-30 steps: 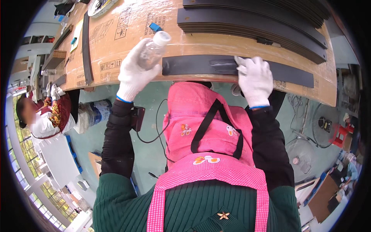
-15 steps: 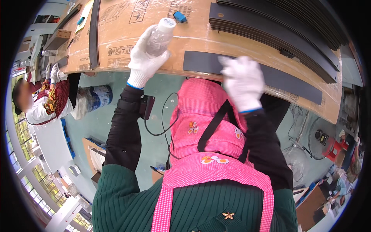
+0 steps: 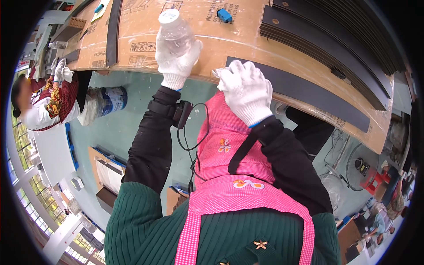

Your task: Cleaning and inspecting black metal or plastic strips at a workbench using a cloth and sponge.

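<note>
My left hand [image 3: 176, 58], in a white glove, grips a clear plastic bottle [image 3: 173, 30] with a white cap and holds it over the near edge of a cardboard-covered bench [image 3: 141, 31]. My right hand [image 3: 245, 90], also gloved, rests near the left end of a long black strip [image 3: 309, 92] that lies along the bench edge. Whether it holds a small white cloth I cannot tell. A small blue cap [image 3: 224, 15] lies on the cardboard beyond the bottle.
A stack of long black strips [image 3: 335, 42] fills the right part of the bench; one more strip [image 3: 114, 31] lies at the left. Another person [image 3: 44, 99] in white gloves works at the left. A blue-and-white drum [image 3: 104, 101] and boxes [image 3: 108, 170] stand on the green floor.
My left hand has carried the bottle to the right along the bench edge. My right hand has slid left along the black strip to its left end.
</note>
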Demonstrator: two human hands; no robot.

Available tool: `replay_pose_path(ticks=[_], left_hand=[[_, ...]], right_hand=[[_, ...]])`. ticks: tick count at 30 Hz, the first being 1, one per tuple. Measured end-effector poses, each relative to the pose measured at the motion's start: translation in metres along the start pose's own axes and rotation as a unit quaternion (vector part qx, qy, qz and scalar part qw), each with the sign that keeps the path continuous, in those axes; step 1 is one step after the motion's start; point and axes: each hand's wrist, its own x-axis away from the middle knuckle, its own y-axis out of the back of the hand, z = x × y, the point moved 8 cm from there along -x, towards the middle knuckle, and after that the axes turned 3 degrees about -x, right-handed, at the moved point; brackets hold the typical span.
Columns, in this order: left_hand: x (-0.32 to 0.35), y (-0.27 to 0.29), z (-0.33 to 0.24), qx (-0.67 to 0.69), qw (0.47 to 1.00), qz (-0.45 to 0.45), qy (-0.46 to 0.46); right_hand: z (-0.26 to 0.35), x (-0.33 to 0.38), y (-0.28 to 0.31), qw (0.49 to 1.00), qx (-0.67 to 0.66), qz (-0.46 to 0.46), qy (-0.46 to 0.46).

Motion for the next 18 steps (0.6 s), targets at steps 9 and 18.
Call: replay_pose_path(ticks=[9,18], left_hand=[[-0.009,0.004,0.022,0.038,0.998,-0.043,0.002],[0.0,0.004,0.04,-0.037,0.998,0.054,0.026]], right_hand=[[-0.095,0.044,0.048,0.98,0.11,-0.047,-0.158],[-0.036,-0.006,0.009,0.996,0.001,0.011,-0.084]])
